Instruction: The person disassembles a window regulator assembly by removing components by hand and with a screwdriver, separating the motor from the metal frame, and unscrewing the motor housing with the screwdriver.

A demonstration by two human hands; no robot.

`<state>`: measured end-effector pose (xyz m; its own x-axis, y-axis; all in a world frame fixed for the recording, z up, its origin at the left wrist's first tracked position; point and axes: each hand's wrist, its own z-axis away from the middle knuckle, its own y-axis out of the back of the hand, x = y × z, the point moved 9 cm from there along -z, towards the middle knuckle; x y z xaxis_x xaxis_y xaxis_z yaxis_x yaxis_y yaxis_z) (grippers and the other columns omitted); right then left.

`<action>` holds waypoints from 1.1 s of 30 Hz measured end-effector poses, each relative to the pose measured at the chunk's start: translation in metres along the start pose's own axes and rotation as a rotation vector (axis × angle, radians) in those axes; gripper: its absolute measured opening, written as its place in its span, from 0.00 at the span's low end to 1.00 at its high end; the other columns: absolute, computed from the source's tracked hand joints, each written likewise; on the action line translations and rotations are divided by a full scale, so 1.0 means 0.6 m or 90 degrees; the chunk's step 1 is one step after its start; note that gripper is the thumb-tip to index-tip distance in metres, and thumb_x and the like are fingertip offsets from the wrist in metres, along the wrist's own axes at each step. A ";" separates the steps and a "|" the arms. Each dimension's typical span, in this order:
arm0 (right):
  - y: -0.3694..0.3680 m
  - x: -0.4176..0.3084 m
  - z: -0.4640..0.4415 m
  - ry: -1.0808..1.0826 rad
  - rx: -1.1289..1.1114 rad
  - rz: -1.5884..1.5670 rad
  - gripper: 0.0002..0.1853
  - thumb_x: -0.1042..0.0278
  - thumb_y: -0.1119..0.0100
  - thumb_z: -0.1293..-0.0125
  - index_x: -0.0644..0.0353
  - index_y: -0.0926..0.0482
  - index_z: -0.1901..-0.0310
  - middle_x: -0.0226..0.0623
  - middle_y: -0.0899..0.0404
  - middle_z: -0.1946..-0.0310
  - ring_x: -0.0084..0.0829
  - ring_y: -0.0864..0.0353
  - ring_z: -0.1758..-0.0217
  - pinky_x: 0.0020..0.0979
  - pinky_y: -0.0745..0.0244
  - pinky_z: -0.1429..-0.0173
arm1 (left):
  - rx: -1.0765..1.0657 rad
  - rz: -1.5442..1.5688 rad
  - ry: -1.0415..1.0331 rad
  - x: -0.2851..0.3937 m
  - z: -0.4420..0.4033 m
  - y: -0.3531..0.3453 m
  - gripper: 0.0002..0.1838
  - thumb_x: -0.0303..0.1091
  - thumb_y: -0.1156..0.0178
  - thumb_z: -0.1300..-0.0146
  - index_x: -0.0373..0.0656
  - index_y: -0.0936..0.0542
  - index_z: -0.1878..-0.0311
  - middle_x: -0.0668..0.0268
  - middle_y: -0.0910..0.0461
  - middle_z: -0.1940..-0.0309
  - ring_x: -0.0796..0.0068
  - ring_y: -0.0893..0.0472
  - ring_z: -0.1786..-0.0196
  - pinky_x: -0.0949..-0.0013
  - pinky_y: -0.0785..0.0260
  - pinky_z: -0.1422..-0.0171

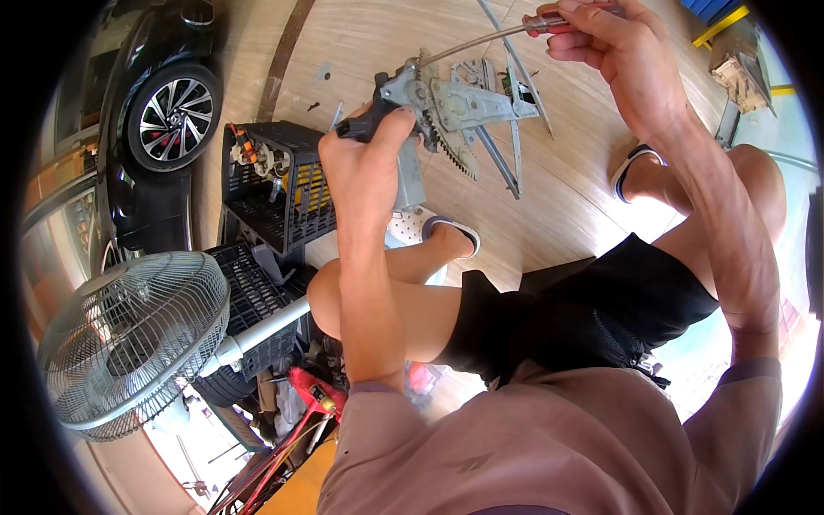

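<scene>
My left hand is wrapped round the motor end of a car window regulator, holding it up above the floor. The regulator has a toothed gear sector, a metal plate and long thin arms that stretch out to the right. In my right hand is a screwdriver with a red handle and a long shaft. Its tip meets the regulator near the upper edge of the gear; whether it sits on a screw I cannot make out.
On the left stand black plastic crates with parts inside, and a large pedestal fan. Behind them is a black car. Small parts lie on the tiled floor. A cardboard piece is at the upper right.
</scene>
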<state>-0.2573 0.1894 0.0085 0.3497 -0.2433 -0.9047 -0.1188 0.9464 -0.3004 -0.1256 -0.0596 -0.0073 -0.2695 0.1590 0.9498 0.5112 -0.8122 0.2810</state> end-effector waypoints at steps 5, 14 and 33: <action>-0.002 0.002 -0.005 -0.045 0.048 0.026 0.02 0.78 0.45 0.28 0.63 0.26 0.56 0.46 0.17 0.61 0.33 0.16 0.62 0.33 0.19 0.50 | -0.002 0.011 -0.007 -0.001 -0.001 -0.001 0.12 0.30 0.32 0.38 0.28 0.13 0.58 0.67 0.16 0.71 0.80 0.21 0.69 0.72 0.28 0.62; 0.005 0.007 -0.013 -0.020 0.051 0.029 0.02 0.78 0.45 0.28 0.64 0.25 0.56 0.45 0.17 0.61 0.33 0.16 0.62 0.32 0.18 0.51 | -0.002 0.016 -0.015 0.002 0.000 -0.002 0.11 0.29 0.32 0.39 0.29 0.12 0.58 0.68 0.15 0.70 0.81 0.21 0.68 0.73 0.28 0.61; 0.010 0.009 -0.027 0.043 0.003 -0.009 0.03 0.79 0.44 0.28 0.65 0.26 0.55 0.50 0.16 0.59 0.36 0.14 0.62 0.34 0.16 0.53 | -0.001 -0.002 -0.012 0.006 0.000 -0.003 0.11 0.29 0.33 0.39 0.29 0.12 0.60 0.71 0.17 0.71 0.83 0.24 0.68 0.73 0.30 0.61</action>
<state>-0.2711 0.1904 -0.0031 0.2874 -0.2708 -0.9187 -0.1096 0.9436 -0.3125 -0.1273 -0.0572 -0.0045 -0.2556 0.1715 0.9514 0.5092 -0.8127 0.2833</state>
